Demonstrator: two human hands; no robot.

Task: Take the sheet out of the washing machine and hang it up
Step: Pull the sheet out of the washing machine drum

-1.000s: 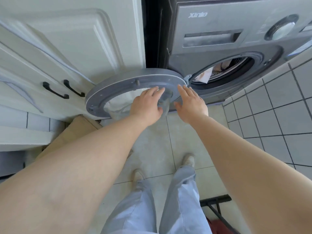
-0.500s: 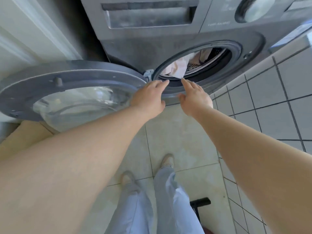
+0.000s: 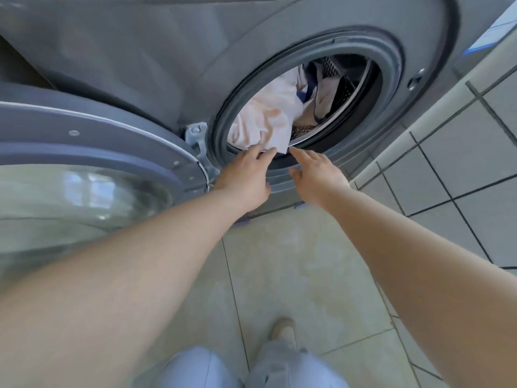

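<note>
Reach step: left hand point(image 3: 246, 175) touches the pale sheet point(image 3: 265, 119) corner at the washing machine point(image 3: 140, 51) mouth, frame centre, right hand point(image 3: 316, 175) released beside it; next, pinch the corner and draw it out.

Both bare forearms reached forward from the lower corners, converging toward twelve o'clock. The left hand point(image 3: 246, 175) lay palm down, fingers extended and slightly spread, their tips farthest forward at about one o'clock from its wrist. The right hand point(image 3: 316, 175) sat just beside it at three o'clock (the two apart, not touching), fingers straight and relaxed, index leading toward eleven o'clock, thumb held out sideways.
</note>
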